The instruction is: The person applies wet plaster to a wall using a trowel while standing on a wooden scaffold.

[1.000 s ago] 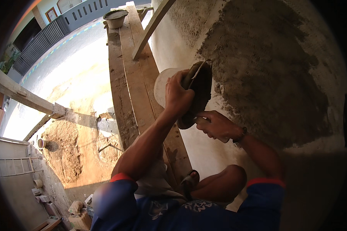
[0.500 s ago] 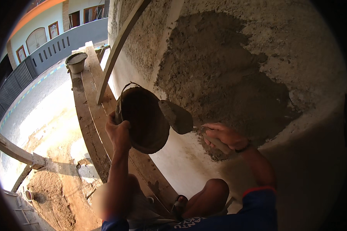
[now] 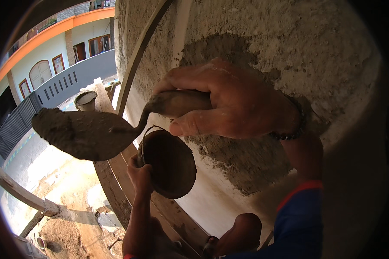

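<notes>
Close to the camera, my right hand (image 3: 242, 101) is wrapped round the handle of a trowel (image 3: 84, 134). Its blade points left, coated in dark wet mortar, with a thicker lump at the tip. Lower down, my left hand (image 3: 140, 175) grips the rim of a mortar-stained bucket (image 3: 168, 164), tilted so that its dark inside shows. How much mortar the bucket holds is too dark to tell. Behind my right hand stands a rough wall (image 3: 324, 56), with a patch of dark wet mortar (image 3: 255, 168) partly hidden by that hand and arm.
Wooden scaffold planks (image 3: 168, 213) run beneath me along the wall. A second bucket (image 3: 86, 100) stands at their far end. A slanted timber (image 3: 138, 56) rises beside the wall, and another beam (image 3: 21, 185) crosses at left. Far below lies a sand heap (image 3: 65, 235).
My right hand has lifted the trowel from beside the bucket up close to the camera, its blade swung out leftward. The left hand still holds the bucket, and the view has tilted upward.
</notes>
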The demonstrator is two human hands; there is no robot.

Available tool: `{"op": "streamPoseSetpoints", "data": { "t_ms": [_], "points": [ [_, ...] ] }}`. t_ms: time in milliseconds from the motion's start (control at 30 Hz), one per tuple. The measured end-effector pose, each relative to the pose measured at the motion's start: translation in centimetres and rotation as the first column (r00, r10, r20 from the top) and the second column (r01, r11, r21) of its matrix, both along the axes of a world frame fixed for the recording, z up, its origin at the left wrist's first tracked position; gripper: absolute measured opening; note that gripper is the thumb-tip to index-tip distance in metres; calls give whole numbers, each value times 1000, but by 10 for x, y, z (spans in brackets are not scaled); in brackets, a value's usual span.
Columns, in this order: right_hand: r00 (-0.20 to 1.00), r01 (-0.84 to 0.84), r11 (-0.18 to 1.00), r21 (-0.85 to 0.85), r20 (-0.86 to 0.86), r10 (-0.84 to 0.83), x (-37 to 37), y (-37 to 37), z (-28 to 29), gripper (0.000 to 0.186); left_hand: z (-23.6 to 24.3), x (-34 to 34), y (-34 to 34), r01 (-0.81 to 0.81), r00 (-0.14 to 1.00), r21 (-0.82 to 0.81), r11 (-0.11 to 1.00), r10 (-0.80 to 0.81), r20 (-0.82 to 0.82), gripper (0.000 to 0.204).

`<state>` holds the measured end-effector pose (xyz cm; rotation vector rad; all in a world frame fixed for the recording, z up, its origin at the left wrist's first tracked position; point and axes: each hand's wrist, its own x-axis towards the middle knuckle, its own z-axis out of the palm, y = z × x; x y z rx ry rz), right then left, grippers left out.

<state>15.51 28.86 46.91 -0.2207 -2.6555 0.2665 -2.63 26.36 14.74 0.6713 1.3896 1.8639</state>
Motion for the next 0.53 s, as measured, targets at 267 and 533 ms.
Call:
{"op": "streamPoseSetpoints", "data": {
  "t_ms": [267,533],
  "points": [
    [972,207,641,-740,233,-45,4,105,-11,52,-1,-12,-6,-26,1000,-15,1000,26,4,48],
    [485,804,530,-272,-217,-847,204,173,64,69,-7,-21,1,42,998,-69,997,-45,-34,46]
  ]
}}
